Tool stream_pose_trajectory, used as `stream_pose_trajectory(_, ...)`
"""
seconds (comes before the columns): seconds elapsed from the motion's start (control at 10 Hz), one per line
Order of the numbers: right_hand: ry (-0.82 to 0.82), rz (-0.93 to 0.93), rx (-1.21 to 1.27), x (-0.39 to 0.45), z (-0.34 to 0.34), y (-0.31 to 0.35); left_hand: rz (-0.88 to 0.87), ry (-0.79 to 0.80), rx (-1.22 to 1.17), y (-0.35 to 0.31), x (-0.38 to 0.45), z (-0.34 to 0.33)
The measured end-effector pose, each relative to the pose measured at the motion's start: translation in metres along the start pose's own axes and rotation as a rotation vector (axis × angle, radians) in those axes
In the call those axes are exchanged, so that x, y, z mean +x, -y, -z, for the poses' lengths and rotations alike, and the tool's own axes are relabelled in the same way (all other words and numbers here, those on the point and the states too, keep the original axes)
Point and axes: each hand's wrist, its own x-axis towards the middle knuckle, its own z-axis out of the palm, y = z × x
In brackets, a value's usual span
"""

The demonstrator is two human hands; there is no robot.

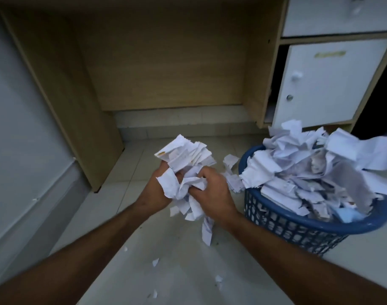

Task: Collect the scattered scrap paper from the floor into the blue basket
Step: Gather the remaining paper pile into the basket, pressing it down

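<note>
- Pale tiled floor [166,249] in front of a wooden desk [166,62] with an open kneehole; white cupboard door [326,84] beyond the basket, up and to the right of the hands.
- Left hand [154,190] and right hand [212,190] are close together, fingers curled around one shared bundle of scrap paper [186,168]. The bundle is lifted off the floor; loose strips hang below the hands.
- Blue basket [298,230] stands just to the right of the right hand. It is heaped with scrap paper above the rim, some pieces overhanging the edge.
- Judgement: most of the collecting looks done, given how full the basket is. The step in hand is the carry of this bundle, not yet over the rim.
- Left to do: a few scraps [231,170] lie between the right hand and the basket; small bits [155,261] are scattered on the floor nearer the person than the hands.
- Risk, as judged: dangling strips may drop during the move, and the heap could shed pieces when more is added.
</note>
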Motion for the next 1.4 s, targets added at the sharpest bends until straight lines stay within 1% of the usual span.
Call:
stream_pose_trajectory(0.1,-0.025,0.123,-0.056,0.018,0.046,0.040,0.000,-0.008,0.026,-0.064,0.002,0.016)
stream_pose_trajectory(0.2,-0.086,0.179,-0.142,0.038,0.096,0.071,-0.268,-0.005,-0.022,-0.115,0.029,0.013)
stream_pose_trajectory(0.3,-0.146,0.230,-0.196,0.048,0.160,0.092,-0.372,-0.012,-0.030,-0.157,0.054,-0.012)
stream_pose_trajectory(0.4,-0.192,0.205,-0.205,0.042,0.216,0.092,-0.400,0.121,-0.027,-0.210,0.056,-0.041)
stream_pose_trajectory(0.5,-0.222,0.150,-0.214,0.027,0.252,0.072,-0.409,0.223,-0.049,-0.245,0.050,-0.079)
stream_pose_trajectory(0.6,-0.258,0.082,-0.298,0.019,0.272,0.039,-0.331,0.271,-0.150,-0.257,0.040,-0.116)
stream_pose_trajectory(0.7,-0.298,-0.057,-0.395,0.013,0.281,0.011,-0.313,0.265,-0.096,-0.242,0.039,-0.150)
stream_pose_trajectory(0.8,-0.291,-0.199,-0.603,0.006,0.274,-0.010,-0.310,0.261,0.023,-0.218,0.045,-0.172)
stream_pose_trajectory(0.9,-0.241,-0.250,-0.722,0.000,0.266,-0.025,-0.298,0.285,0.050,-0.208,0.041,-0.182)
stream_pose_trajectory(1.0,-0.061,-0.208,-0.573,-0.003,0.265,-0.033,-0.207,0.368,0.070,-0.204,0.032,-0.191)
stream_pose_trajectory(1.1,0.072,-0.224,-0.471,-0.008,0.259,-0.038,-0.162,0.501,0.156,-0.190,0.033,-0.204)
stream_pose_trajectory(1.2,0.090,-0.291,-0.461,-0.007,0.256,-0.046,-0.063,0.530,0.143,-0.189,0.036,-0.204)
stream_pose_trajectory(1.3,0.083,-0.370,-0.531,0.000,0.248,-0.062,-0.056,0.602,0.118,-0.188,0.046,-0.202)
stream_pose_trajectory(1.4,0.136,-0.415,-0.599,0.008,0.241,-0.080,-0.020,0.616,0.063,-0.183,0.054,-0.192)
